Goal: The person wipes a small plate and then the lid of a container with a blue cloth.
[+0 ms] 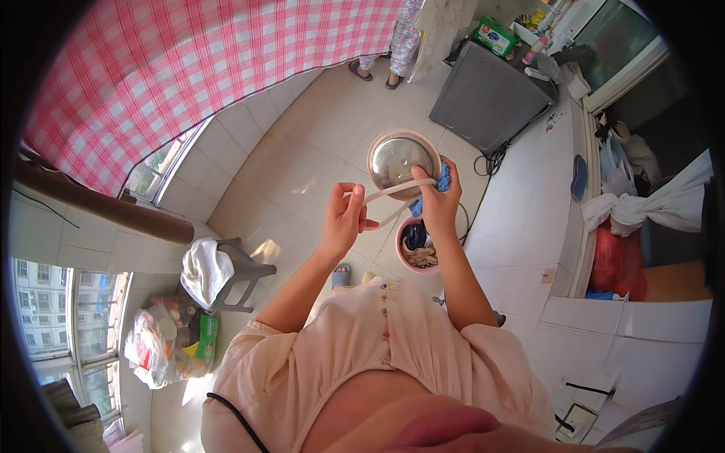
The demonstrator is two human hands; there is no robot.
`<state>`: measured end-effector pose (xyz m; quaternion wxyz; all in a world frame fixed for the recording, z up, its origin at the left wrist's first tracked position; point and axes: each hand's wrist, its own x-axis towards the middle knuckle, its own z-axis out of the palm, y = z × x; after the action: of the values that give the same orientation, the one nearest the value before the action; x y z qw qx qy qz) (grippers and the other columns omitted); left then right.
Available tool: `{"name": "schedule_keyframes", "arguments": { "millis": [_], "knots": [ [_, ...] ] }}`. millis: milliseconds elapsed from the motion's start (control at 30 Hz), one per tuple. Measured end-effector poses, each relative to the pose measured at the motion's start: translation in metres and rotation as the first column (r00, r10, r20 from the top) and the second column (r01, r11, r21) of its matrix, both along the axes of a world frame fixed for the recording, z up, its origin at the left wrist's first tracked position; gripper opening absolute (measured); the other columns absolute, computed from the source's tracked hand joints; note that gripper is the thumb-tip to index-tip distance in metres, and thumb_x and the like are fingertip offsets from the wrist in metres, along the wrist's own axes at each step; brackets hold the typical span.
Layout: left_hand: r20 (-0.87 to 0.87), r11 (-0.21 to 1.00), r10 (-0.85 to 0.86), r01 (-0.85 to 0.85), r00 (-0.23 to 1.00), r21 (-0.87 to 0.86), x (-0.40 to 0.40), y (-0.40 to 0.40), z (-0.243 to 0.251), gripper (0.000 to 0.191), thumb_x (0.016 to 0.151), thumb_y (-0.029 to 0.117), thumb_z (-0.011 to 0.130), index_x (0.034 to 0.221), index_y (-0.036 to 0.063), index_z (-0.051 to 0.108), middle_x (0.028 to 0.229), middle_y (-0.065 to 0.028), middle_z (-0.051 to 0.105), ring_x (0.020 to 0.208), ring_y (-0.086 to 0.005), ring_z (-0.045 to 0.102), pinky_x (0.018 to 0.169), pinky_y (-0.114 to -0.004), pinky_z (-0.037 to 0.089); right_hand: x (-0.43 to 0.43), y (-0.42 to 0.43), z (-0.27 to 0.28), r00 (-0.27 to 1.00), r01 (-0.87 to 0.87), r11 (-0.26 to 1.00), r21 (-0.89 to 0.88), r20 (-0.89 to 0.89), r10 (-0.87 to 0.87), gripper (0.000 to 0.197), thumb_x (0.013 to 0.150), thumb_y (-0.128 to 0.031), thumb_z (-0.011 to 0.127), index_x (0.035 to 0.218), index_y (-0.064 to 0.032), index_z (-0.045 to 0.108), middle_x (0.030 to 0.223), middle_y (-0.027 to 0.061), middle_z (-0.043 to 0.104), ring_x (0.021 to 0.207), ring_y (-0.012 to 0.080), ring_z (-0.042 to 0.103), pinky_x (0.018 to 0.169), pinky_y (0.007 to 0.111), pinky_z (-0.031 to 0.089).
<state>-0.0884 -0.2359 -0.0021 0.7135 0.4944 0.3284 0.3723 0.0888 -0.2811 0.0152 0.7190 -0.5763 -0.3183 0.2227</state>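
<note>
My right hand [440, 198] grips a round, shiny metal lid or vessel [399, 158] with a pale pink rim, its thumb pressed near the metal face. A bunched blue cloth [443, 178] is tucked under the same hand, against the rim. Between my hands stretches a pale, flexible loop [391, 192], which could be a handle or a sealing ring. My left hand [344, 218] pinches its near end, and the far end runs under my right thumb. Below my right hand, a pink basin [401, 257] on the floor holds dark and beige cloth items.
A person in patterned trousers [401, 42] stands at the far end, beside a grey washing machine [487, 96]. A checked cloth [226, 51] hangs upper left. On the left are a grey stool [249, 273] with white cloth and a filled plastic bag [164, 345]. Black cable [495, 164] trails along the floor.
</note>
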Motion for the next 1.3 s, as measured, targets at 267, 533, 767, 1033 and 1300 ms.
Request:
{"name": "schedule_keyframes", "arguments": {
  "millis": [267, 533, 767, 1033, 1300],
  "knots": [
    [-0.01, 0.973, -0.23, 0.23, 0.973, -0.016, -0.006, 0.037, 0.011, 0.039, 0.097, 0.04, 0.067, 0.105, 0.0018, 0.065, 0.073, -0.0011, 0.055, 0.05, -0.0062, 0.043, 0.046, -0.025, 0.043, -0.015, -0.013, 0.034, 0.979, -0.195, 0.981, -0.009, -0.059, 0.194, 0.041, 0.088, -0.014, 0.077, 0.121, 0.0008, 0.058, 0.105, 0.0068, 0.069, 0.095, 0.0114, 0.064, 0.086, 0.026, 0.051],
    [0.196, 0.904, -0.281, 0.327, 0.94, -0.275, -0.01, 0.03, 0.031, 0.027, 0.096, 0.031, 0.069, 0.092, 0.0045, 0.066, 0.062, 0.0048, 0.047, 0.047, -0.0054, 0.036, 0.044, -0.025, 0.034, -0.025, -0.011, 0.029, 0.95, 0.001, 0.991, -0.136, 0.311, 0.042, 0.032, 0.104, -0.027, 0.055, 0.123, -0.0018, 0.06, 0.102, 0.0117, 0.07, 0.095, 0.0195, 0.066, 0.086, 0.031, 0.05],
    [0.231, 0.964, -0.059, 0.116, 0.971, -0.241, 0.0, 0.015, 0.032, 0.026, 0.099, 0.034, 0.064, 0.096, 0.0079, 0.062, 0.074, 0.0022, 0.058, 0.047, -0.0041, 0.031, 0.042, -0.023, 0.028, -0.022, -0.004, 0.021, 0.846, 0.205, 0.979, -0.015, 0.505, -0.169, 0.028, 0.104, -0.019, 0.051, 0.125, -0.0018, 0.059, 0.107, 0.0162, 0.071, 0.097, 0.0273, 0.069, 0.088, 0.035, 0.052],
    [0.226, 0.889, 0.218, -0.098, 0.949, -0.446, -0.019, 0.034, 0.038, 0.028, 0.101, 0.033, 0.06, 0.089, 0.008, 0.061, 0.077, -0.0004, 0.064, 0.049, -0.003, 0.03, 0.043, -0.021, 0.027, -0.024, -0.017, 0.028, 0.785, 0.061, 0.997, 0.051, 0.614, -0.079, 0.029, 0.097, -0.012, 0.064, 0.123, -0.0009, 0.059, 0.11, 0.0152, 0.07, 0.095, 0.0264, 0.07, 0.084, 0.034, 0.054],
    [0.103, 0.995, 0.091, -0.093, 0.991, 0.019, -0.025, 0.033, 0.026, 0.026, 0.098, 0.026, 0.067, 0.095, 0.0005, 0.067, 0.067, 0.0007, 0.06, 0.048, -0.0036, 0.048, 0.04, -0.023, 0.042, 0.0, -0.041, 0.034, 0.892, -0.402, 0.818, -0.412, 0.024, 0.451, 0.048, 0.101, -0.024, 0.059, 0.141, -0.0039, 0.042, 0.116, 0.0117, 0.062, 0.088, 0.0148, 0.063, 0.08, 0.029, 0.052]
  ]
}}
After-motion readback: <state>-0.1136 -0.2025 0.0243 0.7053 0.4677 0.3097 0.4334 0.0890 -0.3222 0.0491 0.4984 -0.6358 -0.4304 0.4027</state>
